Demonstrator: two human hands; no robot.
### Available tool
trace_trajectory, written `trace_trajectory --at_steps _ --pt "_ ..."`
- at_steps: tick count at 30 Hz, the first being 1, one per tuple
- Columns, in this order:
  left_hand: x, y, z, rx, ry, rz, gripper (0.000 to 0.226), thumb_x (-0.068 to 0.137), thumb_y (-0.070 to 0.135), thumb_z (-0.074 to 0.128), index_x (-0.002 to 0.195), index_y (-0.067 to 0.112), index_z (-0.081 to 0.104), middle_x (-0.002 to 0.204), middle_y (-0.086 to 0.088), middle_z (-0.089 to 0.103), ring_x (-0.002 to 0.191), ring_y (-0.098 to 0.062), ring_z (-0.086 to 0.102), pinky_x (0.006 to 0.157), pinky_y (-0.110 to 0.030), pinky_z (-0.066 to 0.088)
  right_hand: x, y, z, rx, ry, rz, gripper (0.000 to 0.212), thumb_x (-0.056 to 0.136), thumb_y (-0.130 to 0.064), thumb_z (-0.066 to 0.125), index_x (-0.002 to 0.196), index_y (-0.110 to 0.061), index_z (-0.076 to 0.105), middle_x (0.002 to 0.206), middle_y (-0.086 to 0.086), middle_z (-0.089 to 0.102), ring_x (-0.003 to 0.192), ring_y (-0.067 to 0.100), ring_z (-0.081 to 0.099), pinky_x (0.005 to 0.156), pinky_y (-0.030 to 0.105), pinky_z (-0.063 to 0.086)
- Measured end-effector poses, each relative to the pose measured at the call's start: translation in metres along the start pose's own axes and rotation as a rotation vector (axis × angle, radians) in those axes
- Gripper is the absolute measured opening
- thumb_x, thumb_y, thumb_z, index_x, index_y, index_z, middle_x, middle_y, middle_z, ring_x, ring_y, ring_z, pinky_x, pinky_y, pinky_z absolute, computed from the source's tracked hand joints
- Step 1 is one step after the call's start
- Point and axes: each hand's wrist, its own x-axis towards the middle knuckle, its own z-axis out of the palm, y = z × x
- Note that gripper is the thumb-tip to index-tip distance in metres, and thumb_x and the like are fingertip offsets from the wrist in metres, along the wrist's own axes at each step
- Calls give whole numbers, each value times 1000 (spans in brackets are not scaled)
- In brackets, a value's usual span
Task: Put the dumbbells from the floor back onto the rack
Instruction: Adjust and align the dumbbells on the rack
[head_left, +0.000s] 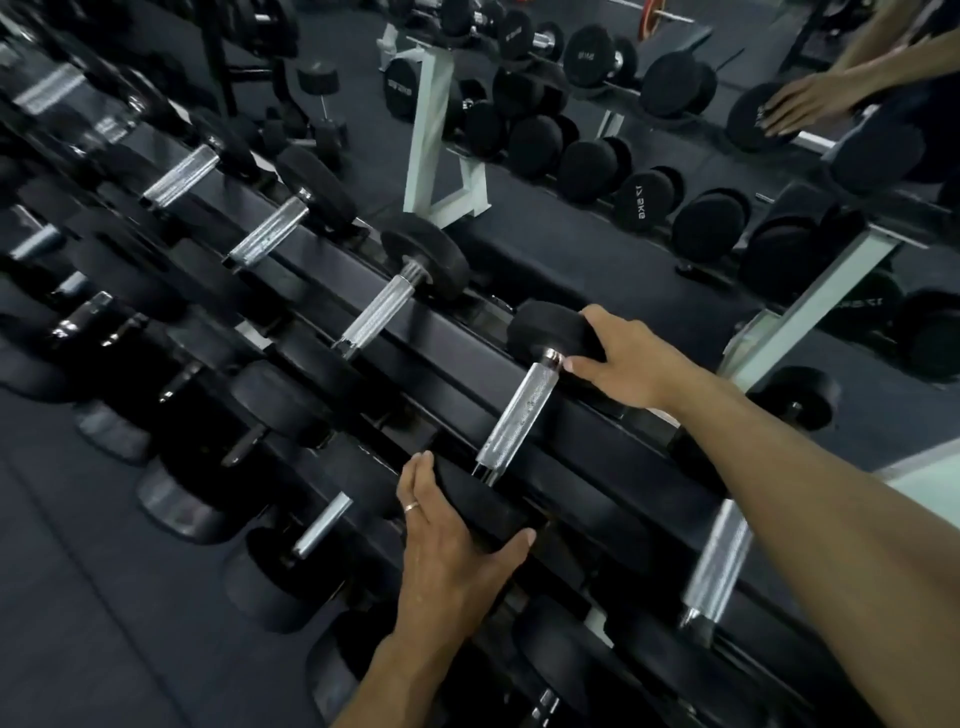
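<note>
Steadying a dumbbell (519, 410) across the top rails of the rack (587, 467); left hand (457, 545) cupping the near black head, thumb and fingers wrapping its rim, a ring (411, 506) showing on one finger; right hand (628, 358) clasping the far head, thumb lying by the collar; knurled handle sitting bare between the two hands. Lying to the left of the hands, more dumbbells (400, 291) lining the same tier, handles parallel; another (717, 561) resting under the right forearm. Showing beyond the right hand, a mirror (571, 218) reflecting stocked shelves and an outstretched hand. Stretching below the left hand, lower tiers crowding with dark weights above the grey floor (67, 597).
</note>
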Motion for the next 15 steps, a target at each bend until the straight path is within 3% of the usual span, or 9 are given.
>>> trace_trajectory --at_steps 5,15 --pt "3 -3 -7 -11 -40 37 118 65 46 84 147 26 3 149 18 2 124 2 23 101 -19 29 -4 0 2 -29 29 13 33 94 -34 62 120 -20 47 102 7 65 92 27 65 88 46 54" --pt "7 -11 -8 10 -56 72 117 62 49 84 145 30 4 148 18 3 134 -12 29 104 -25 36 -7 3 5 -17 39 38 33 96 -31 60 123 -21 44 86 -8 56 77 9 57 74 32 46"
